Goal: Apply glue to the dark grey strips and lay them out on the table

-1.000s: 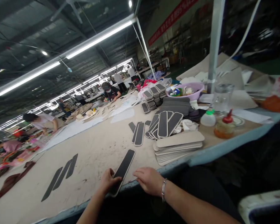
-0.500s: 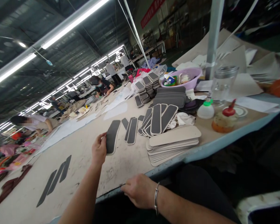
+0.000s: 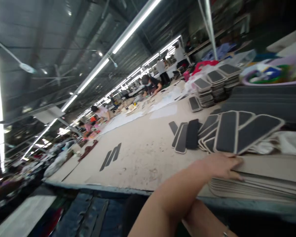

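Note:
My left hand (image 3: 223, 166) reaches across to the right and rests at the left end of a stack of long beige panels (image 3: 268, 168), its fingers apart and slightly blurred. My right hand (image 3: 199, 214) is low, mostly behind my left forearm near the table's front edge; its fingers are hidden. Just beyond my left hand lies a fanned pile of dark panels with beige borders (image 3: 227, 131). To the left of that pile, a plain dark panel (image 3: 192, 134) lies beside narrower bordered ones (image 3: 181, 138).
Three dark strips (image 3: 111, 156) lie farther left on the table (image 3: 138, 158). Stacks of small bordered panels (image 3: 215, 84), larger dark sheets (image 3: 268, 102) and a purple basin (image 3: 251, 80) stand at the back right. Other people work farther down the table.
The view has swung left. My left hand has let go of the dark panel and moved right to the beige stack. My right hand is now largely covered by my left arm.

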{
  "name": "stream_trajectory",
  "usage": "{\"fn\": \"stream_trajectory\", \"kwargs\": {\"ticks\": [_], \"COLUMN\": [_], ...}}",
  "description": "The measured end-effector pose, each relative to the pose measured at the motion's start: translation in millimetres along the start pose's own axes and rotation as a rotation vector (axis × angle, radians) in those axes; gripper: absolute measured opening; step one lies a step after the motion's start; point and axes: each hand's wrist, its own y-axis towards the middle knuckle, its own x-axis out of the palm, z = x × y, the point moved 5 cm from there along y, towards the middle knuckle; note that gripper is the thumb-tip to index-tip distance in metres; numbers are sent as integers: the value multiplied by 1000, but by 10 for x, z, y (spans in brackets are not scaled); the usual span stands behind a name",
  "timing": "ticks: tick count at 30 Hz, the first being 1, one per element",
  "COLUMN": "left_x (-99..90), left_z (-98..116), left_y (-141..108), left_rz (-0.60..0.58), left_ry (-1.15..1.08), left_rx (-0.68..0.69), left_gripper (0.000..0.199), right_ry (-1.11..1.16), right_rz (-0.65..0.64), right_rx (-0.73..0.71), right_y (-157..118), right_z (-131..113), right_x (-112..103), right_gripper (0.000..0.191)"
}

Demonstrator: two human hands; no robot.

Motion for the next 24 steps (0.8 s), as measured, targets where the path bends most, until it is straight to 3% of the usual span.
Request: {"fn": "stream_trajectory", "kwargs": {"ticks": [4,8,10,12,15,19,21,24], "left_x": [3,-8,-76,-229,-492,-631,-510,-92], "left_z": [-165,-266,-317,-340,-337,-482,-572,-647], "left_y": [54,107,84,-62,-594,-1701,-2261,-2903], "left_rz": [-39,-147,-68,138,451,662,670,550], "left_ry": [127,46,100,237,381,383,399,390], "left_rx": [-45,-67,-109,-143,-144,-214,-246,-288], "left_gripper": [57,35,30,33,38,33,28,25], "right_ry": [-37,-52,-37,-27,-58,-104,-139,-280], "right_rz": [7,-5,-38,-68,-19,71,134,241], "right_rx": [-28,-116,-182,-221,-234,-338,-397,-363], "right_y": [41,50,38,22,8,9,19,59], "right_z": [92,14,-36,-62,-73,-144,-171,-91], "right_x": [219,218,180,138,50,-68,-117,-103], "right_gripper": [41,41,39,36,34,34,35,38]}}
